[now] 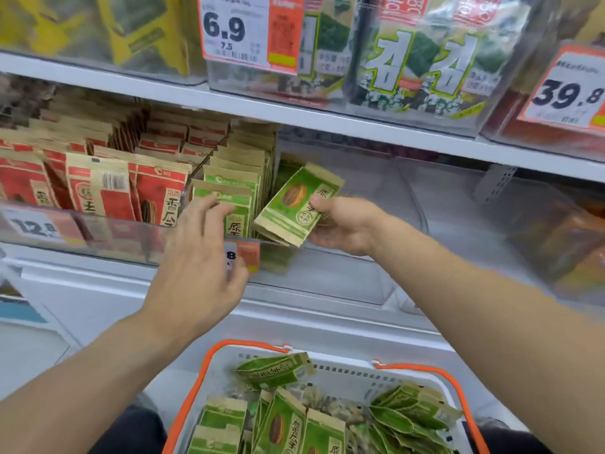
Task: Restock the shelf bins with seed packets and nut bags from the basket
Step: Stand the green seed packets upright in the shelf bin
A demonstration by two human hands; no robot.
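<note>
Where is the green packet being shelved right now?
Head view, centre: the right hand holds the green packet tilted at the clear bin, just right of the upright green packets.

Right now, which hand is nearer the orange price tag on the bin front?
Left. The left hand overlaps the orange price tag, its thumb beside it. The right hand is up and to the right, gripping green seed packets.

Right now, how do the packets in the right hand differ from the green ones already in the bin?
The held packets are tilted, fronts showing, gripped by the right hand beside the row. The binned green packets stand upright, packed one behind another, with the left hand reaching at the front one. Both share green-and-tan packaging.
</note>
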